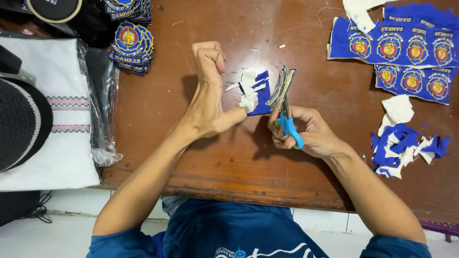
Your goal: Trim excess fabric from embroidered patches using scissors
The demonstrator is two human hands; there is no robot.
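Head view, looking straight down: a worn, reddish-brown wooden table point(229, 157) fills most of the frame, scratched and dotted with thread scraps. Past the table's near edge lies a pale tiled floor, with the person's dark blue shirt at the bottom.

At the table's centre, the left hand point(208, 102) pinches a blue-and-white fabric offcut point(256, 93) between thumb and curled fingers, wrist raised. Just right of it, the right hand point(306, 131) is closed around blue-handled scissors point(287, 119), whose blades point away from the person into a small stack of embroidered patches point(282, 83) held edge-on.

At the table's far right corner lie blue fabric sheets point(406, 48) bearing rows of round red-and-yellow emblems, uncut. Below them, on the right edge, sits a heap of blue and white trimmings point(406, 145). At the far left corner, a pile of finished shield-shaped patches point(131, 45) leans together. Left of the table, white folded cloth in a clear plastic bag point(57, 114) lies under a black cap point(19, 124).
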